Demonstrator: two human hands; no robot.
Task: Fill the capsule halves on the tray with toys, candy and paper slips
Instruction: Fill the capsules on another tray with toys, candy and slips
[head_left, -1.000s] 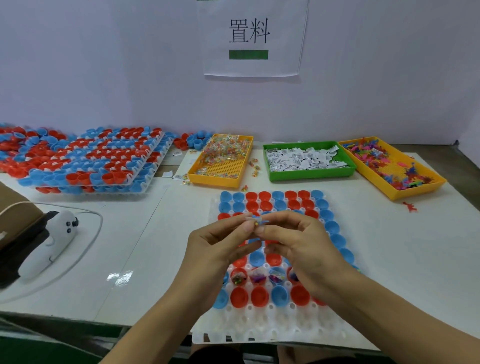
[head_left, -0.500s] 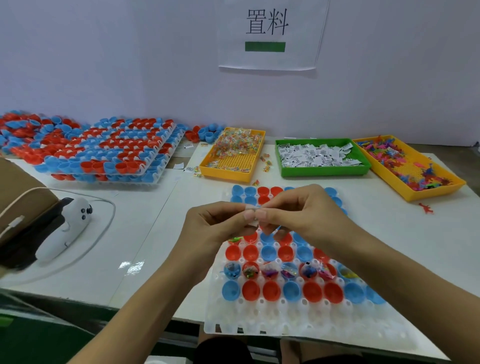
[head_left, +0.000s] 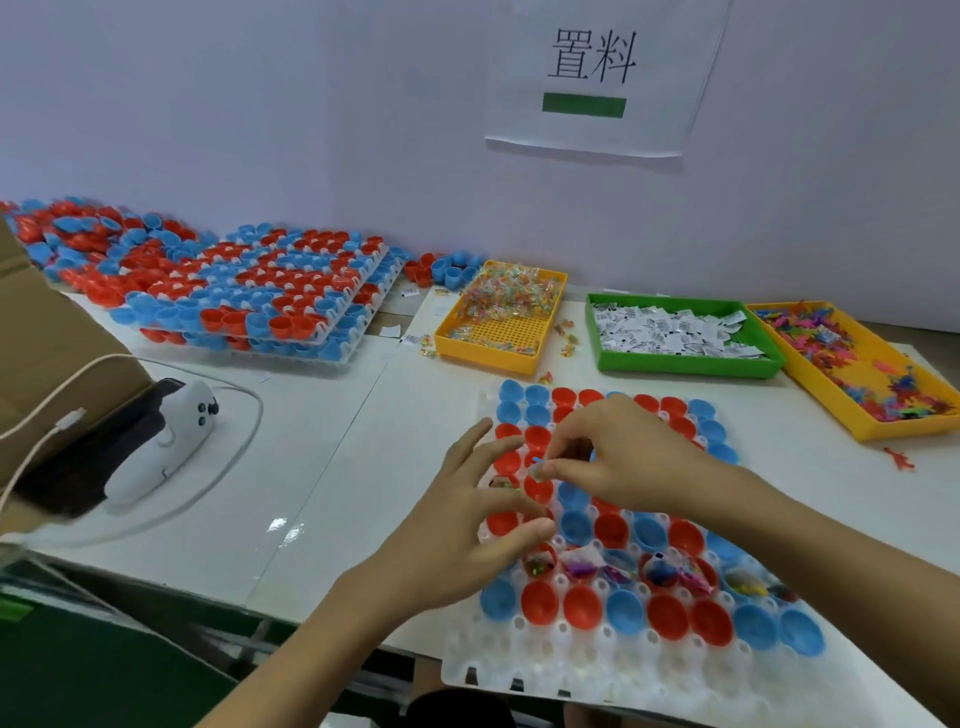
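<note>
2 bare hands work above a white capsule tray (head_left: 613, 670) on the pale surface (head_left: 322, 467), where red and blue capsule halves (head_left: 613, 530) sit open side up in rows. Most halves look empty; only 1 row near the front, about 7 cups (head_left: 660, 571), holds bright contents. Behind the tray stand 3 supply bins: a yellow candy bin (head_left: 498, 358), a green bin of paper slips (head_left: 685, 366) and a yellow toy bin (head_left: 883, 426) at far right.

The right hand (head_left: 623, 457) hovers over the tray's middle rows, thumb and forefinger pinched together on a small pale item (head_left: 537, 470), too blurred to identify. Directly beneath that pinch lie empty red halves (head_left: 537, 488), so the drop looks like a short descent, not a reach.

The left hand (head_left: 467, 525) floats just beside it, over the tray's left edge, fingers spread and relaxed, holding nothing visible. The right is plainly the nearer hand for the coming placement; the bins lie well apart, beyond the tray.
</note>
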